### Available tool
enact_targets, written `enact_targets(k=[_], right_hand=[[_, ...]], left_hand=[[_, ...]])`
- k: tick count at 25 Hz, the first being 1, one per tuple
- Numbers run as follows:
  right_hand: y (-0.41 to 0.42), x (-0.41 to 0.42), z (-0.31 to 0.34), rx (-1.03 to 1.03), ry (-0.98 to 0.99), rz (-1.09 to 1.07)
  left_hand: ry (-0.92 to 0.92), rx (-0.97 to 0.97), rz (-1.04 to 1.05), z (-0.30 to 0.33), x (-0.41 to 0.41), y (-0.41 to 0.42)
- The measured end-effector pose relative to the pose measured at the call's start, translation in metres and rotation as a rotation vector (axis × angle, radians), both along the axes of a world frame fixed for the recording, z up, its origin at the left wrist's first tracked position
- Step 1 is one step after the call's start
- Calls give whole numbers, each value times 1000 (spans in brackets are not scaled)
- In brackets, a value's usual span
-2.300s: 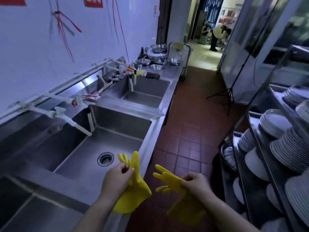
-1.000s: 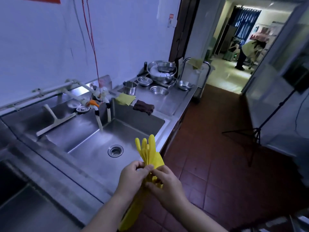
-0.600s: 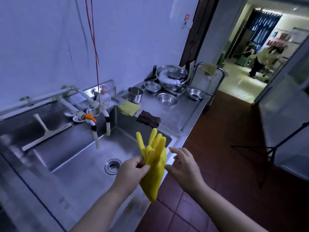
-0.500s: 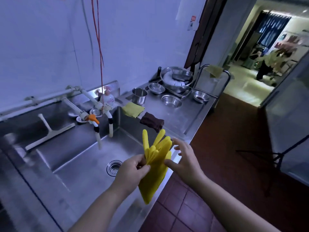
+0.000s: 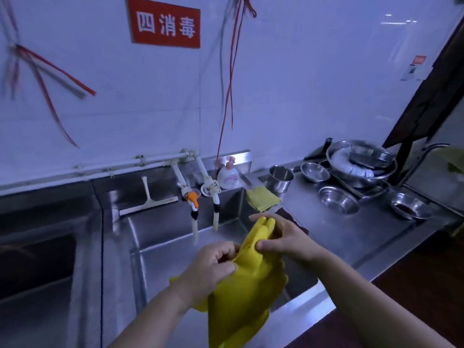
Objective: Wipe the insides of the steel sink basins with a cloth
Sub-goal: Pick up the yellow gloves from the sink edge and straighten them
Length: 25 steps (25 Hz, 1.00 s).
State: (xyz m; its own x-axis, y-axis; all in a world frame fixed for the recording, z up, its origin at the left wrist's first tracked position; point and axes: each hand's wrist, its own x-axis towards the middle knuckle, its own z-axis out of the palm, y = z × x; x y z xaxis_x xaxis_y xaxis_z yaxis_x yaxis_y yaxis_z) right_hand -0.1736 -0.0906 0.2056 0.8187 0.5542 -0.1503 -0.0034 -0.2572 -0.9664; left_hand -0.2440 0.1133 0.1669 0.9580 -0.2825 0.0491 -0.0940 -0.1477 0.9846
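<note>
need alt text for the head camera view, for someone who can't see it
Two bare hands hold yellow rubber gloves over a steel sink basin: the left hand pinches the cuff area, the right hand grips the glove fingers. Two taps hang over the basin; on the counter to the right lie a yellow cloth and steel bowls.

The bright yellow rubber gloves near the front are plain and unpatterned. The grey steel sink basin beneath them is bare and shiny. At the far right of the basin lies a pale yellow folded cloth, with a dark brown cloth just beside it. On the far wall hangs a red rectangular sign with white characters. The left tap has an orange handle; red cords dangle over the white wall.
</note>
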Motion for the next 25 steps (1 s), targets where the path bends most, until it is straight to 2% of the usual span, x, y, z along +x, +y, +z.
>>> enact_targets(k=[7, 11, 13, 16, 21, 25], right_hand=[[-31, 79, 35, -182, -464, 202], [-33, 114, 49, -296, -606, 343], [-31, 126, 54, -328, -627, 386], [-28, 138, 66, -337, -665, 403], [-21, 152, 83, -386, -672, 355], [-7, 159, 90, -442, -696, 317]], left_hand=[[78, 7, 441, -15, 35, -70], [106, 55, 793, -30, 41, -95], [108, 113, 781, -32, 46, -102], [139, 181, 649, -28, 57, -108], [32, 224, 510, -22, 76, -98], [87, 90, 438, -22, 87, -87]])
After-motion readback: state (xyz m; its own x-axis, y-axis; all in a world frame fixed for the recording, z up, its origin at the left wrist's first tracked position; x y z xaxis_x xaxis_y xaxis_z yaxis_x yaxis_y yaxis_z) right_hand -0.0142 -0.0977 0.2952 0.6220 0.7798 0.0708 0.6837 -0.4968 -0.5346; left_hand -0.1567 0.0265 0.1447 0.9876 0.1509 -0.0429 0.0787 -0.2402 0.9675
